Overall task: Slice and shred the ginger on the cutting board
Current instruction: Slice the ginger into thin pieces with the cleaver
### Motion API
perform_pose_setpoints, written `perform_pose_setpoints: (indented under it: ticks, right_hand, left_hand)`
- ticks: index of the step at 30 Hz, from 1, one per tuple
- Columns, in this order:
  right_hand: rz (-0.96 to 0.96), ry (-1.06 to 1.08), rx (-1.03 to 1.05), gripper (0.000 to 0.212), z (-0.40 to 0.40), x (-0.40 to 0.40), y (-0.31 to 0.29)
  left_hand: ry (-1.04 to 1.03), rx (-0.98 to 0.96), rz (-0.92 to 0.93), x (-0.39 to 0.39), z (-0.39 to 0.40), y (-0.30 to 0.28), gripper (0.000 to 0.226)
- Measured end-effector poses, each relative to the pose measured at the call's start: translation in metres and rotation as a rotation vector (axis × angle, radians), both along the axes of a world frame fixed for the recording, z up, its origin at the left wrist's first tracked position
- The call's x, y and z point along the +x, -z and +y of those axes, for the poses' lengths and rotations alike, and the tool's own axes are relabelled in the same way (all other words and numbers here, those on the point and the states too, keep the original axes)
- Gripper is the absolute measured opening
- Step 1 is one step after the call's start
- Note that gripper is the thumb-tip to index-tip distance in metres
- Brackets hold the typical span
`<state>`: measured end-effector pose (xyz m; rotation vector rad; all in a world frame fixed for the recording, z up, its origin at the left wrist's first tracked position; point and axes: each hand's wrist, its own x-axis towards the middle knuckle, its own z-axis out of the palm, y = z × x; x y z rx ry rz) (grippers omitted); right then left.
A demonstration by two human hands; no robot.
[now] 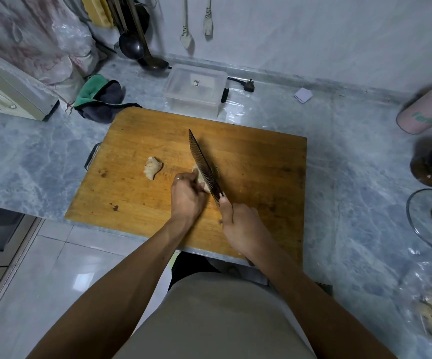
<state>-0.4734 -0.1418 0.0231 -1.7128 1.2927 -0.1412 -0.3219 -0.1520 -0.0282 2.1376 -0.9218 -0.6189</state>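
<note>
My left hand (187, 195) curls over a ginger (201, 180) piece mid-board (248, 161), fingers bent against the knife (204, 165). My right hand (241, 224) grips the handle, thumb along the blade's side. A second ginger chunk (152, 167) lies apart, left.

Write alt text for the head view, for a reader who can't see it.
Seen from above, a person slices ginger on a wooden cutting board: the left hand holds the ginger piece while the right hand grips a knife with its blade against it. A second ginger chunk lies apart to the left, and a clear plastic container sits behind the board.
</note>
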Motion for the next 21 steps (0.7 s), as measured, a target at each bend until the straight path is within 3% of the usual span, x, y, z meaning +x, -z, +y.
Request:
perform_pose_setpoints:
  ticks: [14,21]
  right_hand:
    - [0.02,0.036,0.061,0.062,-0.009,0.019,0.0]
    - [0.101,0.006,0.08,0.065,0.0,0.016,0.002]
  left_hand:
    - [0.077,0.023,-0.054,0.002,0.0,-0.006,0.04]
    - [0.121,0.019,-0.078,0.002,0.003,-0.012,0.031]
